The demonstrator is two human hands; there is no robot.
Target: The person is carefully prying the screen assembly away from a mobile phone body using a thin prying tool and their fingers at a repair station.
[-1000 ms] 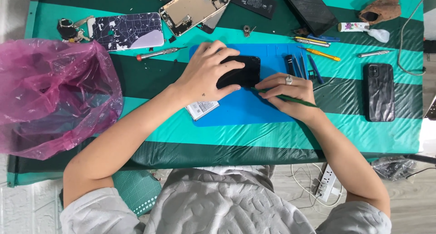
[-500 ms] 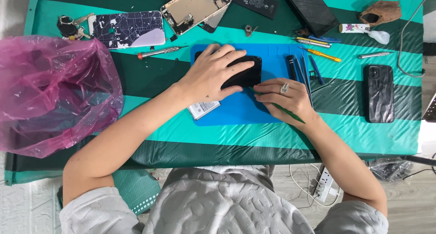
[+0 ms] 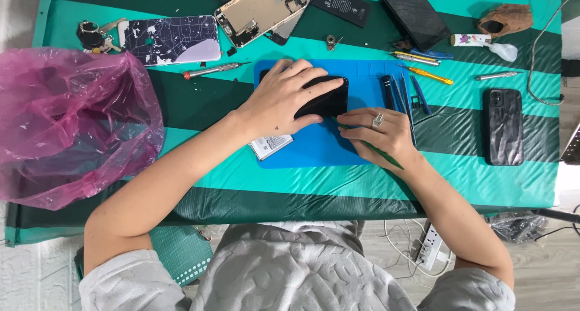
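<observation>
My left hand (image 3: 284, 99) lies flat over a black phone (image 3: 329, 98) on the blue work mat (image 3: 314, 148), pressing it down with spread fingers. My right hand (image 3: 377, 133), with a ring on one finger, grips a thin green pry tool (image 3: 386, 157); the tool's tip meets the phone's lower edge. Most of the phone is hidden under my left palm. A small white battery (image 3: 270, 145) lies on the mat just below my left wrist.
A pink plastic bag (image 3: 66, 118) bulges at the left. Behind the mat lie an open phone chassis (image 3: 260, 9), a patterned phone case (image 3: 172, 39), a red-tipped screwdriver (image 3: 214, 70), tweezers (image 3: 399, 90) and yellow-handled tools (image 3: 429, 74). A black-cased phone (image 3: 504, 127) lies at the right.
The view has shifted slightly. My right hand has moved in closer, bringing the green tool's tip to the phone's lower edge. My left hand stays pressed on the phone.
</observation>
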